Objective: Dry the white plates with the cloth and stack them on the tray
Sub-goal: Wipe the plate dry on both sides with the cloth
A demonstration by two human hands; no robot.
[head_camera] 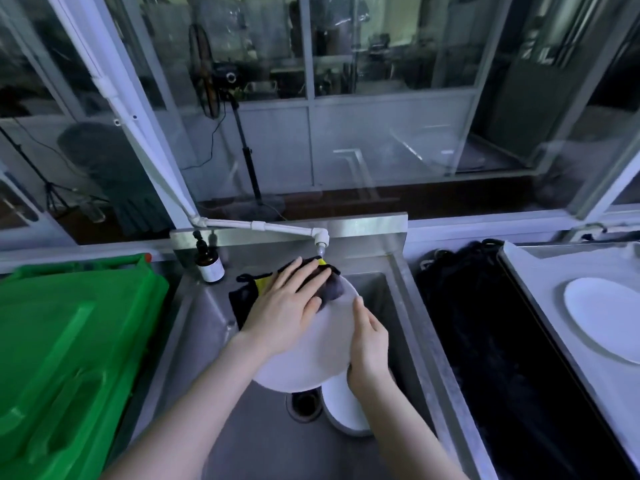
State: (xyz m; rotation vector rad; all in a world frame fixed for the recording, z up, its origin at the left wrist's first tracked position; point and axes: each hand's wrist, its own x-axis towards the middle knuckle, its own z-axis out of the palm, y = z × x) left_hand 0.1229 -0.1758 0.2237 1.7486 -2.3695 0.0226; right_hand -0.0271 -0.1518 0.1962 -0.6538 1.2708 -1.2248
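- Pressing flat on the cloth, the left hand has its fingers straight and spread; it clamps nothing, only bearing down on the fabric.
- The cloth is dark with yellow trim. It lies bunched under that palm on the far part of the white plate, and a fold hangs over the plate's far-left rim.
- The right hand grasps the same plate at its right rim, thumb on the upper face and the other fingers curled beneath the edge.
- The plate is held tilted over the steel sink, above the basin floor, with the left hand on its far half and the right hand at its near-right edge.
- A second plate lies in the basin just below the right wrist, beside the drain, untouched by either hand.
- A third plate rests on the tray at the far right, well apart from both hands.
- The white pipe tap ends just beyond the left fingertips.
- An amber bottle stands at the sink's back-left corner, near a green bin lid.
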